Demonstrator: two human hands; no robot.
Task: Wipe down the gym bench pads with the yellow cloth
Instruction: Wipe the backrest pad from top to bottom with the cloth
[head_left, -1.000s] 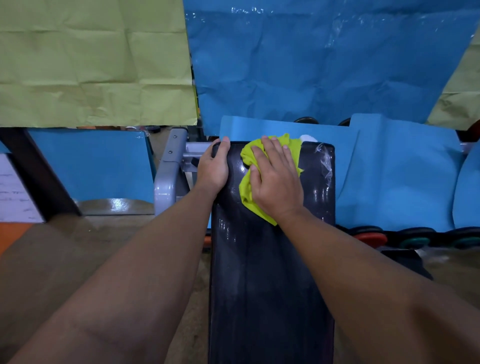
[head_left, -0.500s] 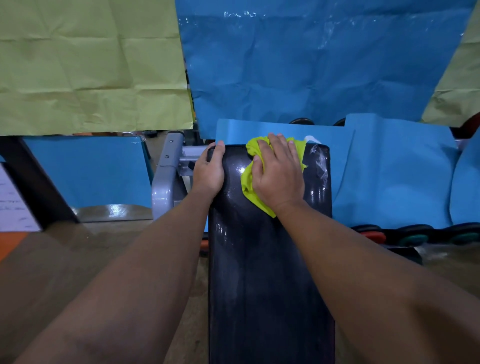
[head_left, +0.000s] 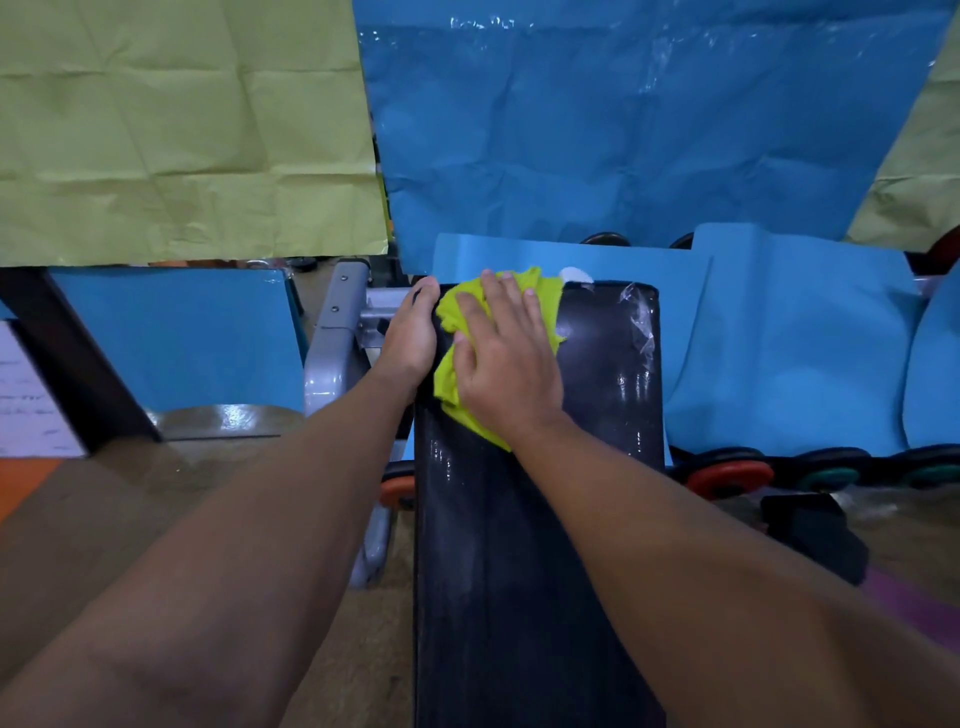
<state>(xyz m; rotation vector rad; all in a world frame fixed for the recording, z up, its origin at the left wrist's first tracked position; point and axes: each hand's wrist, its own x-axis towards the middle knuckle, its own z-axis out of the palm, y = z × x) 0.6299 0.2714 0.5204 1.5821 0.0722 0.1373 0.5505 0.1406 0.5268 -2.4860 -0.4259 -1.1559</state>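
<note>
1. The right hand (head_left: 506, 364) lies flat, fingers spread, pressing the yellow cloth (head_left: 457, 332) onto the far end of the black bench pad (head_left: 519, 545) to scrub it.
2. The left hand (head_left: 410, 332) curls over the pad's left edge, likely as a brace.
3. Compared with a second ago, the cloth sits further left, now touching the left hand.
</note>
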